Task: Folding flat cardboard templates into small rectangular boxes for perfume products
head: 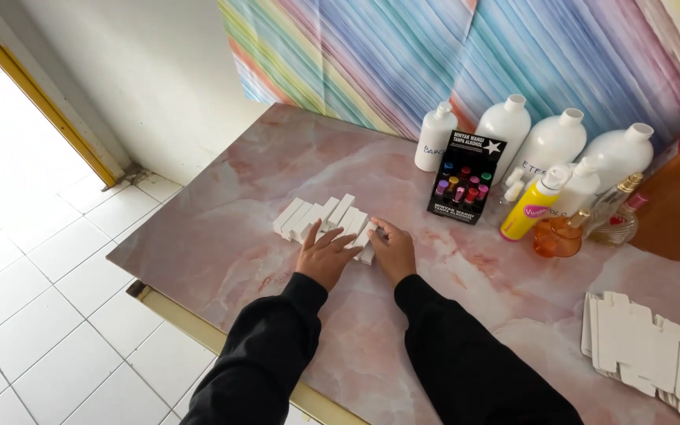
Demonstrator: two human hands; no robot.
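On a pink, marble-patterned tabletop, a cluster of small white oblong cardboard boxes lies flat near the table's left part, and both hands rest at its near edge. The left hand lies palm down with its fingers spread, fingertips touching the nearest boxes; it grips nothing, and seems placed to keep the row from sliding. The right hand sits just beside it, fingers drawn closer together and pressed against the box at the right end of the cluster; whether it pinches that box or only pushes against it I cannot tell. The boxes lie side by side, long sides touching or nearly so, so that the group forms a band running left to right, while each box's long axis points away from the person and slightly to the right, toward the back wall. Packed like this they take little room and line up. Well apart, at the back of the table, stand four white plastic bottles, a black display card of small coloured vials, a yellow pump bottle and an orange glass flask. A stack of flat white unfolded box blanks lies at the right, near the table's front.
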